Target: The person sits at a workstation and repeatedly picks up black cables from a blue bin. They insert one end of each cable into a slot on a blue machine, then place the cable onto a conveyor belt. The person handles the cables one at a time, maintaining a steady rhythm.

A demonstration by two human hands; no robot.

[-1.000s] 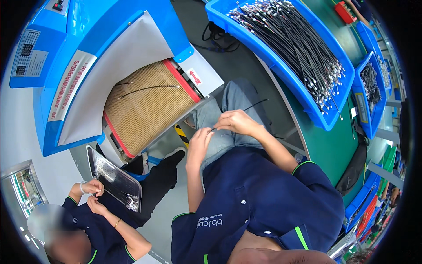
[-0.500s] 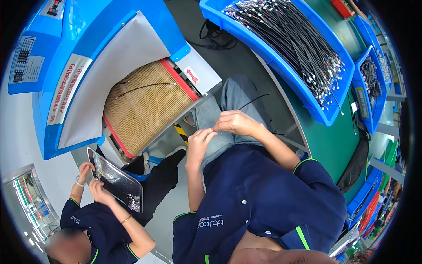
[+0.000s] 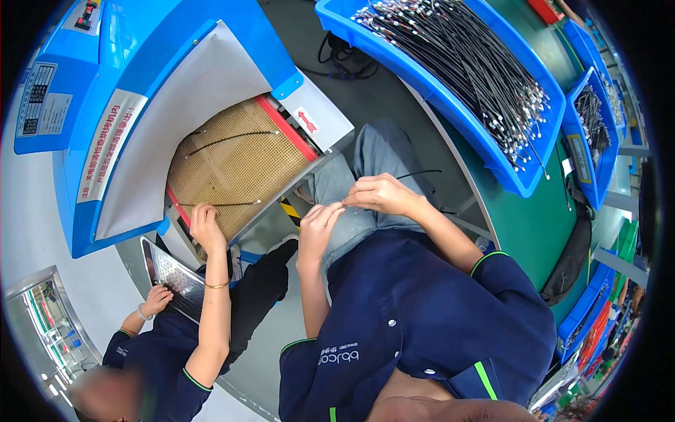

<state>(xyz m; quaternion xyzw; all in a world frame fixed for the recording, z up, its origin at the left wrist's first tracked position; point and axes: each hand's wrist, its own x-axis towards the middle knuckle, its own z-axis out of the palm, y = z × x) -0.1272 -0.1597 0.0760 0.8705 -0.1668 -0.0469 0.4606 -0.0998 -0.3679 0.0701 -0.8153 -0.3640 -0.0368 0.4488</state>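
Note:
My left hand and my right hand meet in front of my lap, fingertips pinched together around a thin black cable. One tail of the cable sticks out to the right past my right hand, and what looks like another end shows just below, near my right forearm. The small part between my fingertips is mostly hidden. On the left, a co-worker's hand reaches to the edge of a mesh conveyor belt, next to a dark cable lying on it.
A blue machine with a pale curtain stands over the belt, where another black cable lies. The co-worker's other hand holds a clear tray. On the green table at right, a blue bin holds many black cables.
The co-worker's hand has moved from the tray to the belt, where a second cable now lies. The cable tail by my right hand has swung lower; my hands stay nearly still.

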